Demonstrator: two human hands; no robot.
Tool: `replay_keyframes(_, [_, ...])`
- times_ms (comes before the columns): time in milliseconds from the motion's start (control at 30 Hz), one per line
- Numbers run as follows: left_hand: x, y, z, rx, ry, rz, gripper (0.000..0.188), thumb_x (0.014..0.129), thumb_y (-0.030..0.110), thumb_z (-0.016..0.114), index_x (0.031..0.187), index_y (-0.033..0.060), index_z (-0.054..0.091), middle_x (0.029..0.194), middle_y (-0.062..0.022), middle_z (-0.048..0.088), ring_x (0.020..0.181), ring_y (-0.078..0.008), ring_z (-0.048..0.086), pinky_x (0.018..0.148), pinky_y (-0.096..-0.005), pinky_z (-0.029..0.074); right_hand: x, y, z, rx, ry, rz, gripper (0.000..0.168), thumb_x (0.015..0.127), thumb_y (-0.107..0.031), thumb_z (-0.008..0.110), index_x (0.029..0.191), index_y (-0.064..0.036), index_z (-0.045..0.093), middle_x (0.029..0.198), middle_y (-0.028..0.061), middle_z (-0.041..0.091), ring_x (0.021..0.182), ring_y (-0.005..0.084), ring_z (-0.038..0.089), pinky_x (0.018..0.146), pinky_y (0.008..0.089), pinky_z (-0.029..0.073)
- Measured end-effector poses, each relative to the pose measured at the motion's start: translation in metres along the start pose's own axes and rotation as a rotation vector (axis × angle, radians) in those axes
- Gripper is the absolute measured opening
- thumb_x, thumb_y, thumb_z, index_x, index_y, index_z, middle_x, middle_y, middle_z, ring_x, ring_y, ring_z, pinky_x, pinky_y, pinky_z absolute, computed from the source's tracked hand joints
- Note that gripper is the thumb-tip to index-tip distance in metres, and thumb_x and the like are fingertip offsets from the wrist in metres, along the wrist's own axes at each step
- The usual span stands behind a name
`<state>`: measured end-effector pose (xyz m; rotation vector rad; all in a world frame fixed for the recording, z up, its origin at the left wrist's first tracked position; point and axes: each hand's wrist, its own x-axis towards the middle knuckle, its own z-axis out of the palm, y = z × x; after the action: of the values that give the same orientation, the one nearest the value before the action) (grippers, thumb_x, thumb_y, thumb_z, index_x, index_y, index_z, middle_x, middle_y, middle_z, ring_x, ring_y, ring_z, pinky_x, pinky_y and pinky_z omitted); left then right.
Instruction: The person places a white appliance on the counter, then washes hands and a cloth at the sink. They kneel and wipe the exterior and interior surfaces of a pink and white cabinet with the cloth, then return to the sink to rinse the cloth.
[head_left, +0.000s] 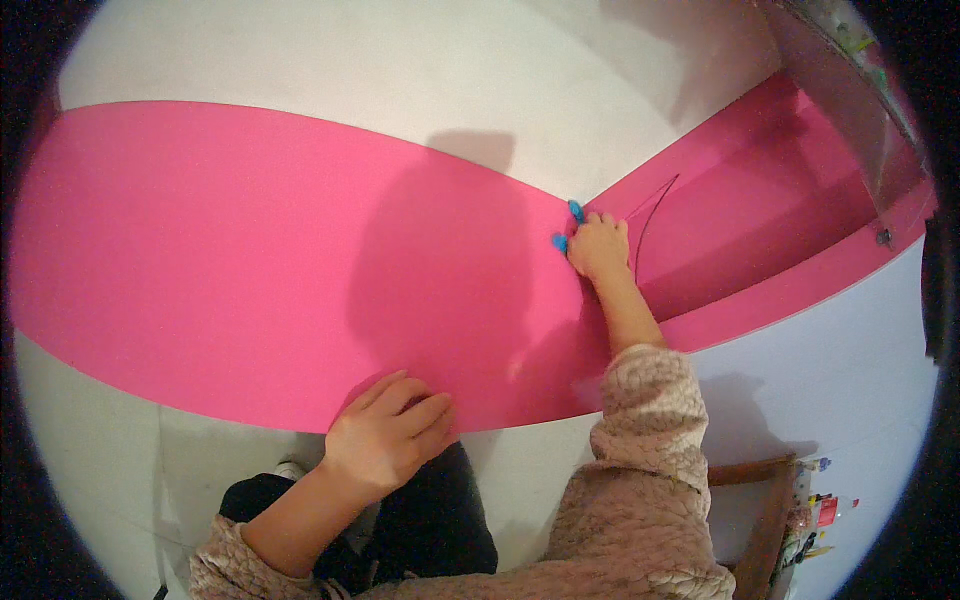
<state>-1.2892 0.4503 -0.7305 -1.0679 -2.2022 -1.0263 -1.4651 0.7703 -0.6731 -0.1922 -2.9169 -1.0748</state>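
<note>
A long pink board or tabletop (225, 255) with curved edges spans the view before me. My left hand (390, 431) rests on its near edge, fingers bent over the surface and nothing seen in them. Farther off, at the board's right end by the white wall, my right hand (600, 244) has its fingers curled around something mostly hidden. Two bright blue bits, one upper (576, 211) and one lower (559, 242), stick out on its left side; they look like ends of a small blue object. A thin dark cord (651, 214) loops just right of that hand.
A pink recessed tray or shelf (757, 232) adjoins the board at the right, with a clear panel (832, 97) above its far end. A white wall (337, 60) rises behind. At the lower right stands a wooden frame (765, 525) beside bottles and small items (827, 512).
</note>
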Motion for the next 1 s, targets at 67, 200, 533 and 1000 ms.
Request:
replay_keyframes(67, [0.002,0.004,-0.006,0.000,-0.008,0.002,0.025,0.057,0.022,0.072,0.078,0.0118,0.064,0.088,0.0012,0.060,0.082,-0.0199,0.056,0.074,-0.0375,0.050,-0.033,0.004,-0.008,0.007,-0.075,-0.038,0.033,0.080,-0.027,0.046,0.097,-0.004,0.063,0.110,0.0087,0.054,0.106,0.0247,0.046,0.090,0.0407,0.032])
replay_keyframes(200, [-0.001,0.014,0.001,0.012,-0.023,0.014,0.023,0.058,0.021,0.071,0.078,0.0128,0.064,0.090,0.0013,0.059,0.083,-0.0199,0.056,0.075,-0.0387,0.049,-0.065,0.019,0.008,0.151,0.020,-0.057,0.032,0.081,-0.022,0.045,0.099,0.000,0.060,0.106,0.0107,0.054,0.100,0.0269,0.049,0.088,0.0396,0.035])
replay_keyframes(533, [-0.005,-0.006,-0.001,0.007,-0.059,0.031,0.025,0.059,0.020,0.070,0.082,0.0148,0.065,0.093,0.0027,0.059,0.084,-0.0193,0.056,0.075,-0.0363,0.050,0.023,0.002,0.010,0.121,-0.004,0.028,0.028,0.079,-0.020,0.049,0.095,0.001,0.059,0.103,0.0151,0.055,0.096,0.0316,0.053,0.081,0.0429,0.041])
replay_keyframes(1000, [0.008,-0.009,-0.003,0.035,-0.078,-0.005,0.026,0.055,0.021,0.071,0.078,0.0120,0.064,0.087,0.0016,0.061,0.083,-0.0209,0.055,0.070,-0.0339,0.049,-0.189,-0.042,-0.014,1.083,0.305,-0.066,0.024,0.069,-0.014,0.063,0.091,-0.004,0.062,0.095,0.0126,0.059,0.092,0.0300,0.054,0.079,0.0370,0.044])
